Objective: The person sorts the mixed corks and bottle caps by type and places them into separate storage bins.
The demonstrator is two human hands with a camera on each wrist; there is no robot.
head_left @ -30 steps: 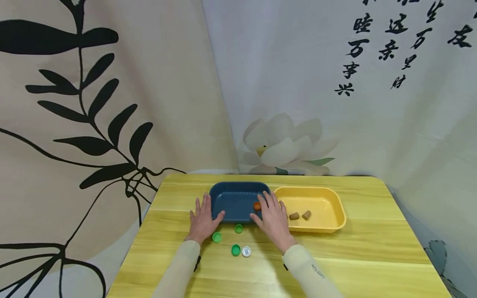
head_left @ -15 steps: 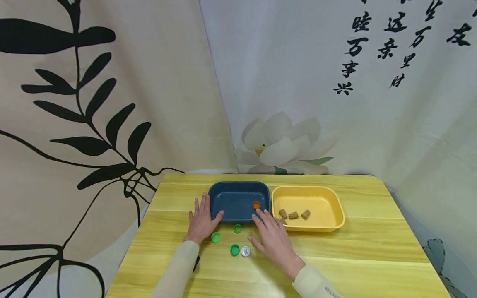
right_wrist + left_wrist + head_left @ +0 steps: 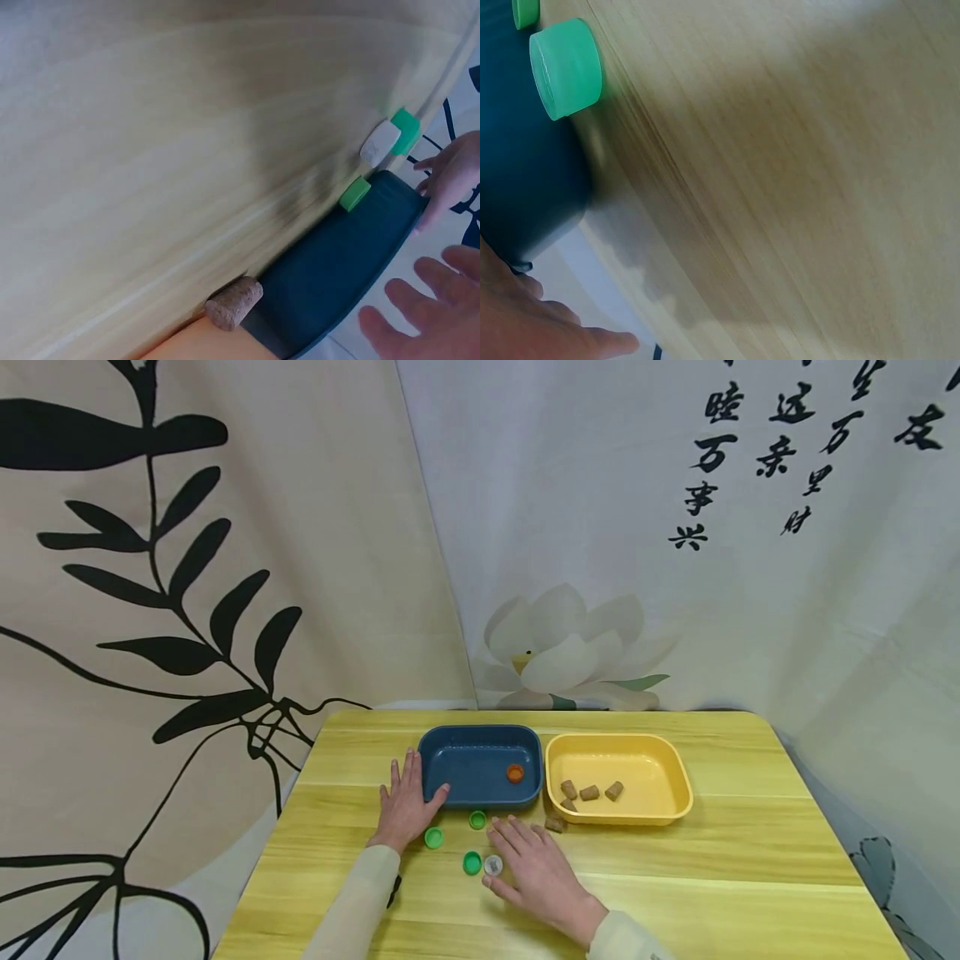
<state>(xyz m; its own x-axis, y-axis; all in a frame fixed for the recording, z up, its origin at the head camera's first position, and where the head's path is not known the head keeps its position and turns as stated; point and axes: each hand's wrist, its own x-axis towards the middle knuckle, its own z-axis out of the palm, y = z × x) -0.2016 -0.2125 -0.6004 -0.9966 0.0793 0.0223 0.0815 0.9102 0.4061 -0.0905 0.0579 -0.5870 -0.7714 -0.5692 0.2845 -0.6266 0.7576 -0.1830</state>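
My left hand (image 3: 406, 806) rests with spread fingers against the left end of the blue tray (image 3: 442, 802), which holds one orange cap (image 3: 515, 773). My right hand (image 3: 538, 878), fingers extended and holding nothing, is over the table in front of the trays, beside a white cap (image 3: 492, 866). Green caps (image 3: 472, 862) lie on the table between the hands. A cork (image 3: 555, 824) lies against the front of the yellow tray (image 3: 678, 777); in the right wrist view that cork (image 3: 234, 303) is near the blue tray's corner.
Several corks (image 3: 589, 793) lie in the yellow tray's left part, right of the blue tray. Another green cap (image 3: 477, 819) sits just in front of the blue tray. A patterned cloth (image 3: 360, 527) hangs behind the wooden table (image 3: 720, 893).
My right hand has drawn back from the blue tray toward the table's front, uncovering the orange cap and the corks. My left hand has stayed at the blue tray.
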